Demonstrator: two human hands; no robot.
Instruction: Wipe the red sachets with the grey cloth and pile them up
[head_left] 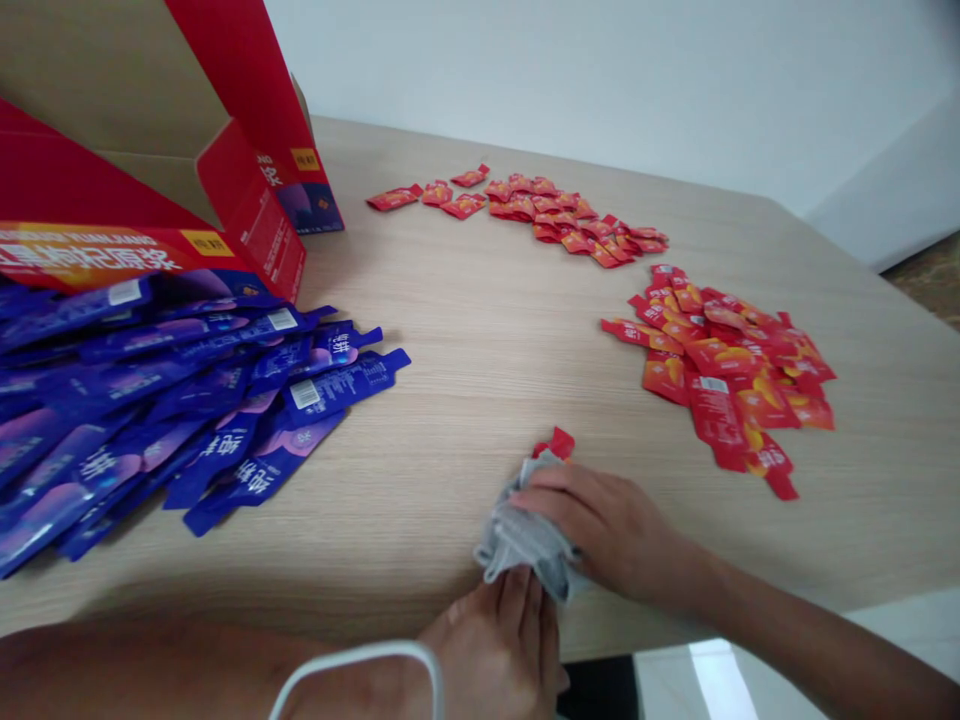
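Note:
Near the table's front edge a crumpled grey cloth point(525, 535) lies over a red sachet, whose red tip point(556, 443) sticks out at the far end. My right hand point(611, 530) grips the cloth from the right, fingers curled over its top. At the cloth's near end is my left hand point(499, 635), its fingers pressed together against it; what they pinch is hidden beneath the cloth. Right of my hands lies a heap of red and orange sachets point(735, 360).
Blue and purple pouches point(187, 410) are piled on the left of the wooden table point(465, 330). Behind them stands an open red box point(262, 210). More red sachets point(555, 215) lie in a row near the white wall point(600, 90). A white cable point(360, 655) crosses my left forearm.

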